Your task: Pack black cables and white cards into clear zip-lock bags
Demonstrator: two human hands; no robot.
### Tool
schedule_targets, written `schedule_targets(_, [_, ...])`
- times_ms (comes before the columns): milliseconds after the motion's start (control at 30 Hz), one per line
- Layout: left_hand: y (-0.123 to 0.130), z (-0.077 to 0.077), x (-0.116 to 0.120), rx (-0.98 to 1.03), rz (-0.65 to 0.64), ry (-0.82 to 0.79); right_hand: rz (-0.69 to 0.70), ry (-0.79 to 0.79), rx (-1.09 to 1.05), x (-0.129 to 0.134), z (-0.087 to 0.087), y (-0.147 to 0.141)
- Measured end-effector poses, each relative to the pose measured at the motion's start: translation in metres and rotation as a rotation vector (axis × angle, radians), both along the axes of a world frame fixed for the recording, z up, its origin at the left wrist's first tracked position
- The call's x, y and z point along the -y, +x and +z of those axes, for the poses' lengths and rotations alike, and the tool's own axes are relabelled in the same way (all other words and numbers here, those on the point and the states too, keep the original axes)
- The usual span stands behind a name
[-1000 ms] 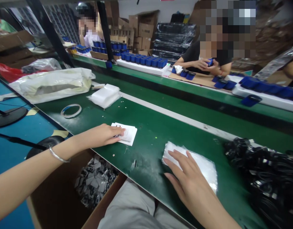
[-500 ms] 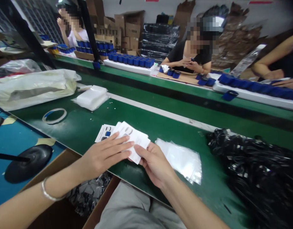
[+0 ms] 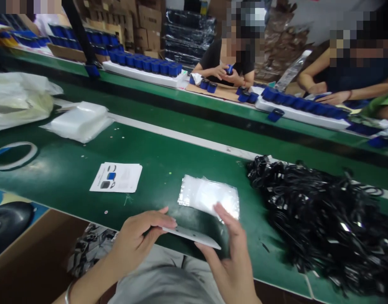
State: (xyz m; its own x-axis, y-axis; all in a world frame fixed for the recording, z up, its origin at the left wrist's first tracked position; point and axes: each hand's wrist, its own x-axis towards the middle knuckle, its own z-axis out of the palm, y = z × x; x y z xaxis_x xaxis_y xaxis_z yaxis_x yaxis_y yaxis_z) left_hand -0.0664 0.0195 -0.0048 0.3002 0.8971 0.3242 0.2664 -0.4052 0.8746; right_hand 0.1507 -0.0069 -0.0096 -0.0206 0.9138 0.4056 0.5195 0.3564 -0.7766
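Note:
My left hand (image 3: 138,236) pinches the left end of a thin stack of white printed cards (image 3: 195,237), held nearly edge-on above the green work surface near its front edge. My right hand (image 3: 232,253) is open at the right end of the stack, its thumb close under the edge and its fingers spread apart; whether the thumb touches cannot be told. Another small stack of printed leaflets (image 3: 126,178) lies flat on the surface to the left. Just beyond my right fingers is a pile of clear plastic bags (image 3: 200,192).
Black cables (image 3: 320,223) are heaped at the right. At the left lie a pack of clear bags (image 3: 80,120), a tape roll (image 3: 32,152) and a large plastic bag (image 3: 20,99). Across the bench, people handle blue items beside white trays (image 3: 143,74). Below is an open carton (image 3: 32,249).
The cards in my hands have come down and turned edge-on, away from the leaflets on the surface. My right hand has opened its grip. The view has shifted right.

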Motion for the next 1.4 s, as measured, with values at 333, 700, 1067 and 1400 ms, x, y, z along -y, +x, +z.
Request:
schedule_targets(333, [0.031,-0.026,0.018,0.122,0.097,-0.15,0.08,-0.215,-0.308,0.016,-0.014,-0.023])
schedule_targets(700, [0.035,-0.014,0.009,0.188,-0.033,-0.174,0.148,-0.177,-0.351,0.007,-0.004,-0.022])
schedule_targets(1067, [0.044,0.001,0.021,0.372,0.284,-0.346,0.057,0.033,-0.217,0.005,-0.002,-0.019])
schedule_targets(1400, [0.054,0.057,0.017,0.965,0.325,-1.256,0.094,0.525,0.315,0.001,0.02,-0.01])
